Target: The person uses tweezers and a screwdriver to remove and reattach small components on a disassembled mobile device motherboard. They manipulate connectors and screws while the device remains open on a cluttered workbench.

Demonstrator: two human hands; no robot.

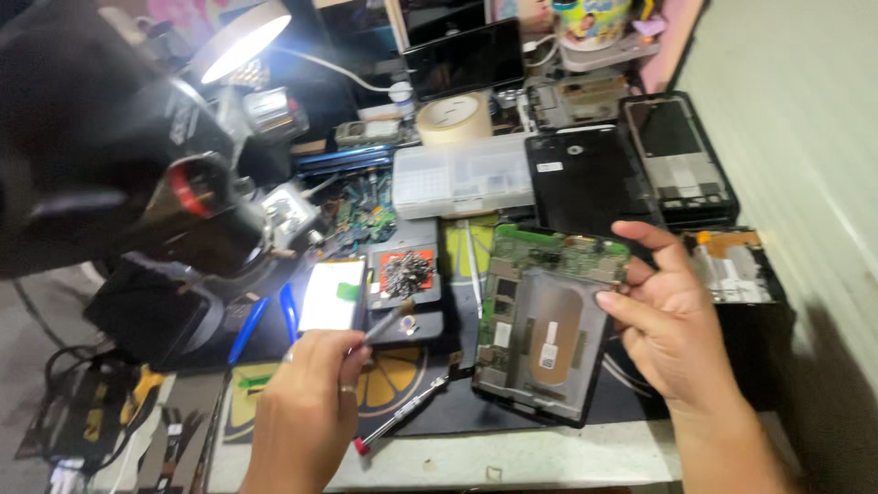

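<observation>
Right hand [672,325] gripped opened tablet [546,320] at right edge, thumb and fingers pinching frame; tablet tilted, long axis running away from person, circuit board at far end. Left hand [311,402] closed round screwdriver [384,322], tip pointing up-right toward screw tray [404,274]. Tablet lay right of left hand, near. Second screwdriver [400,416] on mat between.

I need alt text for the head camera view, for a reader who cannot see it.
A person's right hand holds an opened tablet with a green circuit board above a cluttered repair bench, while the left hand grips a thin tool near a pile of screws.
</observation>
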